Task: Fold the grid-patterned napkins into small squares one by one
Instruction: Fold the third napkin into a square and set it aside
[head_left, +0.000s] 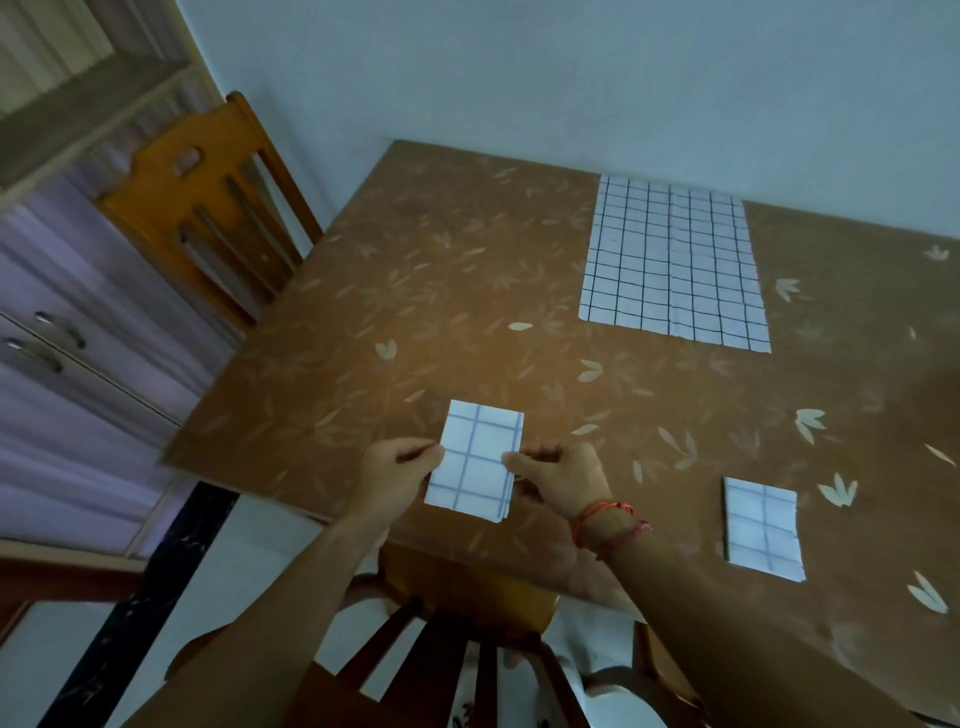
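You hold the narrow folded napkin (475, 460) over the table (415, 291), close to its front edge and left of its middle. Whether it rests on the top or is lifted just off it cannot be told. Your left hand (400, 467) pinches its left edge between the thumb and curled fingers. Your right hand (563, 475) pinches its right edge in the same way, and a red thread band (602, 519) circles that wrist. A second folded napkin (761, 527) lies flat on the table near the front edge, toward its right side and well apart from your hands. The open napkin (672, 265) is spread flat at the table's far edge. One wooden chair (208, 202) stands at the table's left side, another chair (467, 649) at its front edge beneath your arms. A cabinet (78, 338) with metal handles stands left of the table.
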